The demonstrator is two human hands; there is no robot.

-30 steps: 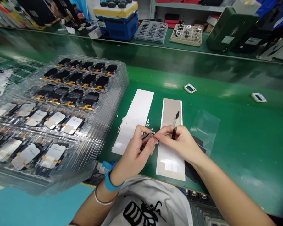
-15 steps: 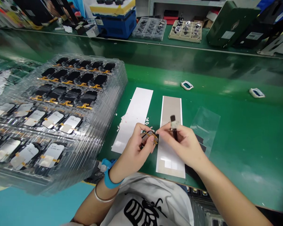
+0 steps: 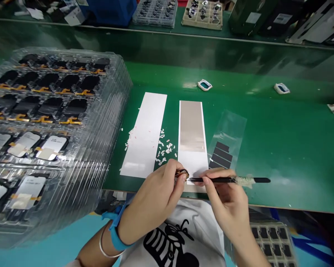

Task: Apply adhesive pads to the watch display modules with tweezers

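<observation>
My left hand (image 3: 156,193) pinches a small dark display module (image 3: 182,172) with an orange flex cable, seen nearly edge-on. Black tweezers (image 3: 222,180) with a pale wrapping near the rear end lie level in my right hand (image 3: 229,200), its fingers closed around them. Their tip points left and sits close to the module's lower edge; whether it touches cannot be made out. Both hands are over the near end of a white backing sheet (image 3: 193,159) with a grey-beige upper part. Scattered white scraps (image 3: 164,150) lie to the left of it.
A tall stack of clear trays (image 3: 100,148) with display modules stands at left. Another white sheet (image 3: 143,137) lies beside it. At right is a clear bag (image 3: 233,129) with black strips (image 3: 221,155). Two small white-framed parts (image 3: 205,85) lie farther back, below a raised shelf (image 3: 156,31).
The tweezers have swung from upright in my right hand to level, tip toward the module. My right fingertips have drawn back from the module. Both hands are nearer the table's front edge; the view has shifted.
</observation>
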